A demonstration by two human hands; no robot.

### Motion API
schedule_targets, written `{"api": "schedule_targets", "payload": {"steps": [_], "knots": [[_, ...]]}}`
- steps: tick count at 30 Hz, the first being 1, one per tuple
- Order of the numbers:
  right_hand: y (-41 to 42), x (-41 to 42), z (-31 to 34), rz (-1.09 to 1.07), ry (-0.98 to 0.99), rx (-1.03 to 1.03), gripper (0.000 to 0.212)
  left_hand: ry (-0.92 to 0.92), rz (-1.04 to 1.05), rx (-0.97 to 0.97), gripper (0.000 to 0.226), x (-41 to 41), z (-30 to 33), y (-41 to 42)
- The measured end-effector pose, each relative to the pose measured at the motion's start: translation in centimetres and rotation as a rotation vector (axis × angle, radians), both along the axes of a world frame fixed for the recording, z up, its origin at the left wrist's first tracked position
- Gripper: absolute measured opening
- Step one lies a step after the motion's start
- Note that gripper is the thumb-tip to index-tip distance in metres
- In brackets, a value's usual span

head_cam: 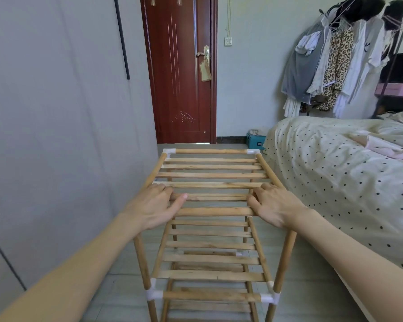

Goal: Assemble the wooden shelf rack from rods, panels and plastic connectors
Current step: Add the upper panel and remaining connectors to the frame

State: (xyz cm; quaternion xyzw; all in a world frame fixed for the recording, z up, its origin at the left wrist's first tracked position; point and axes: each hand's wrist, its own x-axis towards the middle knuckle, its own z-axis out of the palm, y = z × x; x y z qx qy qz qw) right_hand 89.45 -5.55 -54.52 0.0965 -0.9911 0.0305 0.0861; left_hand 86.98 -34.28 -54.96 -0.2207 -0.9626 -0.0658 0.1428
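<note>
Rack (211,228) stands upright on the tiled floor (300,287), centre frame, between the grey wardrobe (56,135) at 9 o'clock and the dotted bed (347,173) at 3 o'clock. Top slatted panel (211,175) seated; white plastic connectors (253,151) show at its far corners, more at the lower near corners (154,293). Lower slatted shelf (211,259) visible beneath.

Left hand (154,205): over the top panel's near-left corner, fingers curled over the slats, thumb stretched along the near front rod (213,211). Gripping the frame there.

Right hand (275,205): mirrored on the near-right corner, fingers curled onto the slats, palm over the corner joint. Also gripping.

Near corner connectors under both palms: hidden, can't tell seating.

Background: red-brown door (179,77) at 12 o'clock, clothes rail (335,54) at 2 o'clock.
</note>
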Motion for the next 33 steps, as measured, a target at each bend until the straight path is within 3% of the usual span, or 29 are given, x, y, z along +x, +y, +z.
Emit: {"api": "schedule_targets", "payload": {"steps": [5, 14, 18, 21, 24, 27, 30, 33], "knots": [[0.1, -0.4, -0.2, 0.006, 0.041, -0.003, 0.049, 0.054, 0.033, 0.060, 0.067, -0.1, -0.3, 0.3], [0.1, -1.0, -0.8, -0.009, 0.142, -0.035, 0.049, 0.107, 0.072, 0.071, 0.059, -0.6, -1.0, 0.4], [-0.1, -1.5, -1.4, -0.138, 0.269, 0.030, 0.048, 0.266, 0.228, 0.002, 0.058, -0.7, -1.5, 1.4], [-1.3, -0.4, -2.8, -0.289, 0.435, -0.026, 0.055, 0.374, 0.300, 0.074, 0.065, 0.5, -2.2, 2.9], [-2.1, 1.1, -4.1, -0.262, 0.556, -0.101, 0.061, 0.385, 0.252, 0.096, 0.063, 2.0, -2.9, 3.2], [-2.5, 3.2, -5.8, -0.182, 0.596, -0.036, 0.053, 0.386, 0.129, -0.063, 0.055, 4.1, -5.3, 1.6], [-3.5, 5.2, -8.9, -0.125, 0.447, -0.035, 0.063, 0.281, 0.001, -0.125, 0.073, 5.8, -8.1, -0.3], [-4.7, 6.0, -11.4, 0.008, 0.067, 0.052, 0.061, -0.014, -0.047, -0.135, 0.067, 6.9, -11.1, -2.3]]}}
